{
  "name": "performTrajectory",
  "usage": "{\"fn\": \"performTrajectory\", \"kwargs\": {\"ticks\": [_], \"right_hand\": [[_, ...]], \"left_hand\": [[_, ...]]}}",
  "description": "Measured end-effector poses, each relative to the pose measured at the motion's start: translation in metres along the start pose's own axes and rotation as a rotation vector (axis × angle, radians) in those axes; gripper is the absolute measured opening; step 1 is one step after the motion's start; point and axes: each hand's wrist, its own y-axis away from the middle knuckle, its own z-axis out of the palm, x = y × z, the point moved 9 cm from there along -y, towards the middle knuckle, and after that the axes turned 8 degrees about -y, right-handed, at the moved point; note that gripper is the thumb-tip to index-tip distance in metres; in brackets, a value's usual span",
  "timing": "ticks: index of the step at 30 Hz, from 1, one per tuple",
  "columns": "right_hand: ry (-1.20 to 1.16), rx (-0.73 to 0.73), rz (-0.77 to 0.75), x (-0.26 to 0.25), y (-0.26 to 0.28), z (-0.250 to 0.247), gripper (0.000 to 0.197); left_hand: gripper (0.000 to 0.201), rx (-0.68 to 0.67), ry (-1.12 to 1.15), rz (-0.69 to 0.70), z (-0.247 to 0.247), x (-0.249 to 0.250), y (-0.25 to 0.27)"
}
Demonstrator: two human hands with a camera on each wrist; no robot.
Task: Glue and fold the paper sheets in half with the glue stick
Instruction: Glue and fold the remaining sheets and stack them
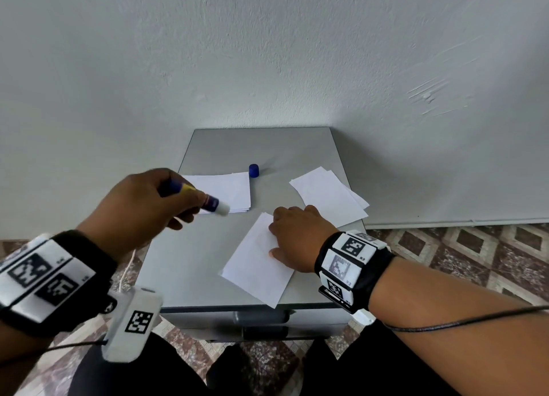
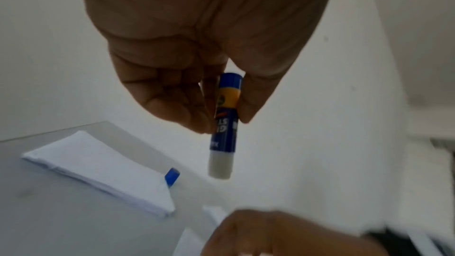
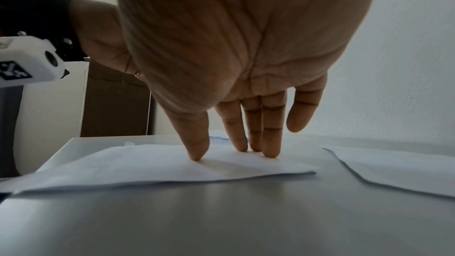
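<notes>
At centre frame, the right hand (image 1: 294, 235) presses straight fingers (image 3: 270, 143) on a white paper sheet (image 1: 255, 268) on the grey desk (image 1: 261, 149). At left, the left hand (image 1: 142, 205) grips an uncapped blue-and-yellow glue stick (image 1: 205, 201) above the desk, near a folded paper stack (image 1: 228, 188).

A small grey metal cabinet (image 1: 261, 146) with drawers at its front stands against a rough white plastered wall (image 1: 267, 54). The floor (image 1: 475, 253) is tiled in a brown and cream diamond pattern. A white skirting strip (image 1: 457, 223) runs along the wall's foot.
</notes>
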Motion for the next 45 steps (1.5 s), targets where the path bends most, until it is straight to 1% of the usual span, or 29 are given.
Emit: {"fn": "performTrajectory", "kwargs": {"ticks": [2,4,6,9,11,14,16,22,26,31,36,40,43,45], "right_hand": [[-0.001,0.003,-0.001,0.000,0.001,0.000,0.041],[-0.006,0.009,-0.006,0.000,0.001,-0.001,0.039],[-0.013,0.013,-0.007,0.000,0.002,-0.001,0.038],[-0.015,0.015,-0.010,0.000,0.003,-0.001,0.038],[-0.010,0.020,-0.017,0.000,0.003,0.000,0.038],[0.001,0.028,-0.024,0.000,0.002,-0.001,0.038],[0.007,0.028,-0.024,0.000,0.002,-0.001,0.039],[-0.021,0.058,-0.035,0.000,0.004,-0.004,0.036],[-0.025,0.075,-0.042,0.000,0.005,-0.006,0.032],[-0.028,0.071,-0.052,0.002,0.002,-0.006,0.032],[-0.023,0.066,-0.055,0.002,0.002,-0.006,0.033],[-0.026,0.064,-0.051,0.002,0.001,-0.004,0.035],[-0.034,0.051,-0.037,0.003,0.001,-0.003,0.036],[-0.035,0.051,-0.020,0.004,0.002,-0.003,0.037]], "left_hand": [[0.014,-0.017,0.196,-0.056,0.005,-0.009,-0.013],[0.016,-0.072,0.322,-0.074,0.019,-0.010,-0.023],[0.022,-0.144,0.400,-0.066,0.039,-0.005,-0.030],[0.021,-0.203,0.438,-0.080,0.065,-0.003,-0.042],[0.019,-0.210,0.381,-0.064,0.079,0.000,-0.053],[0.024,-0.113,0.104,0.032,0.083,0.007,-0.076],[0.026,-0.061,-0.066,0.070,0.085,0.014,-0.091],[0.029,-0.026,-0.357,0.164,0.105,0.030,-0.131],[0.029,-0.061,-0.407,0.166,0.118,0.025,-0.141],[0.029,-0.038,-0.444,0.178,0.121,0.020,-0.142],[0.033,-0.062,-0.440,0.142,0.124,0.014,-0.141],[0.038,-0.085,-0.377,0.115,0.116,0.015,-0.135],[0.033,-0.078,-0.408,0.109,0.100,0.013,-0.123],[0.026,-0.079,-0.465,0.120,0.089,0.012,-0.112]]}}
